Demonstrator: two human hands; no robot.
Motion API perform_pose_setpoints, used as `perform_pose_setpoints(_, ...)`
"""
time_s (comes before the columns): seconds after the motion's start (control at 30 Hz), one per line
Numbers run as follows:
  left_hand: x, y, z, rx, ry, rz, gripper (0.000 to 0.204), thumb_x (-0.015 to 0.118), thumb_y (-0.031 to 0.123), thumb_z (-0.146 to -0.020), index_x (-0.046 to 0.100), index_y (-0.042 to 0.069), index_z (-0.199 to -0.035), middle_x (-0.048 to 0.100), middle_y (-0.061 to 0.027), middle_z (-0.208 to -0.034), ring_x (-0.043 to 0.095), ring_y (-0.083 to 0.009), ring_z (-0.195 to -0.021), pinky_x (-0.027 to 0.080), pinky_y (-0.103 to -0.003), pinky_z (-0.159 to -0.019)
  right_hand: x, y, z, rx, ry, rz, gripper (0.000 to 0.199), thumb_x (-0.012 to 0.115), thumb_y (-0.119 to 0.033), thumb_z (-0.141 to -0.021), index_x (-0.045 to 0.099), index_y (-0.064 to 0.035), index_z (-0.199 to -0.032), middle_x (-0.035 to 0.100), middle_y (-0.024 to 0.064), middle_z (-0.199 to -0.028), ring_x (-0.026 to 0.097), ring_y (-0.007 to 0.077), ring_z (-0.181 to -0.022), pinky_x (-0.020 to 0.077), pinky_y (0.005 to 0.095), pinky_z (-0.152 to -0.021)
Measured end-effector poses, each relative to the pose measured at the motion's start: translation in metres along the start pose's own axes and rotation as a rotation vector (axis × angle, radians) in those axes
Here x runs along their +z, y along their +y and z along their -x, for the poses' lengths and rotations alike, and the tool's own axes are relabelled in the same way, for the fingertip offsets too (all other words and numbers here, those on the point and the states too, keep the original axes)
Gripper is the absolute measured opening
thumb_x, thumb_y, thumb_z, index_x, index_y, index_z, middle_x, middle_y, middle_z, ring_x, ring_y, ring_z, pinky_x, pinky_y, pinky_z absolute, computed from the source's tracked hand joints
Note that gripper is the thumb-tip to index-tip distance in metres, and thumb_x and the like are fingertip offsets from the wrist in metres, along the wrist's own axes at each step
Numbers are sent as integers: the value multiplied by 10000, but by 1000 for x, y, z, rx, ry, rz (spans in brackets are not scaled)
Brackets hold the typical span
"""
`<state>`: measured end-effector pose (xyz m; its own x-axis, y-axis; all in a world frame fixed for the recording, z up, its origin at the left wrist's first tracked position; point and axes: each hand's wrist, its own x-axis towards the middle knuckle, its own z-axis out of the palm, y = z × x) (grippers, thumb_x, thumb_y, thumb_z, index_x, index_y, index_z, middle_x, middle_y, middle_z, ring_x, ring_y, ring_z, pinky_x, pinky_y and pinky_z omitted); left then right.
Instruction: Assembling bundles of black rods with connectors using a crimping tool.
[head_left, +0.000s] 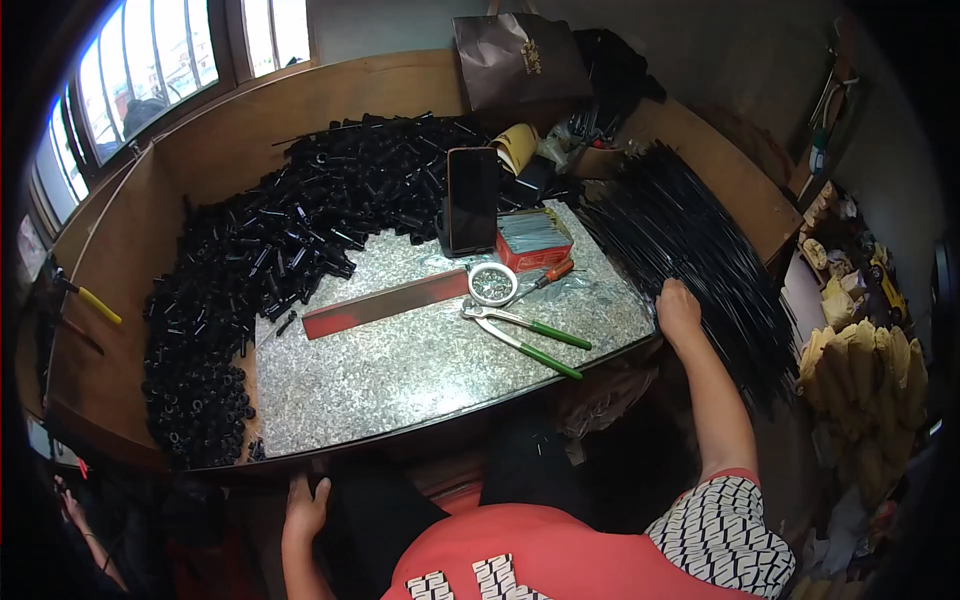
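Note:
My right hand (680, 308) is closed at the right edge of a speckled stone slab (380, 390), against a large bundle of long thin black rods (690, 235). What its fingers hold, if anything, is hidden. My left hand (306, 505) hangs by the slab's front edge, with its thumb showing and its fingers mostly hidden. On the slab lie pliers with green handles (545, 345), spread apart, beside a round white dish of small metal pieces (492, 285). A screwdriver with a red-orange handle (556, 271) lies to the right of the dish.
A big heap of short black tubes (290, 220) covers the left and back. A reddish metal bar (385, 303), an upright phone (472, 200) and a red box of thin grey rods (535, 240) stand on the slab. Wooden boards (110, 350) wall the table. Yellowish gloves (860, 380) hang at right.

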<state>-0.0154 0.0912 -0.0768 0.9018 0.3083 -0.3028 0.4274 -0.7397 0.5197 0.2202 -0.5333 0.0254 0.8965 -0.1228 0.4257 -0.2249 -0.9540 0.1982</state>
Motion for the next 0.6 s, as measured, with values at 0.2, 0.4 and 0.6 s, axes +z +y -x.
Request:
perform_pose_setpoints(0.2, 2, 3, 5, 51, -19, 36, 640, 564, 373, -899, 403, -70, -1332, 434, -313, -1331, 406, -433, -1259, 333, -423, -1056, -32, 15, -19, 80, -92, -396, 282, 657, -210, -819, 554, 47, -870, 617, 258, -899, 583, 435, -899, 461, 477, -755)
perform_pose_setpoints(0.4, 2, 11, 5, 80, -58, 61, 625, 578, 355, -889, 414, -59, -1328, 463, -293, -1312, 429, -417, -1244, 344, -422, -1045, -31, 33, -32, 72, -244, -507, 263, 624, -197, -859, 548, 50, -908, 616, 173, -781, 626, 299, -670, 485, 399, -588)
perform_pose_setpoints(0.6, -2, 10, 6, 67, -93, 98, 608, 588, 353, -880, 441, -61, -1301, 508, -290, -1262, 470, -417, -1203, 378, -420, -1010, -104, 3, -42, 175, -538, -609, 233, 535, -166, -931, 493, 41, -1029, 575, 74, -684, 558, 141, -488, 422, 278, -391)
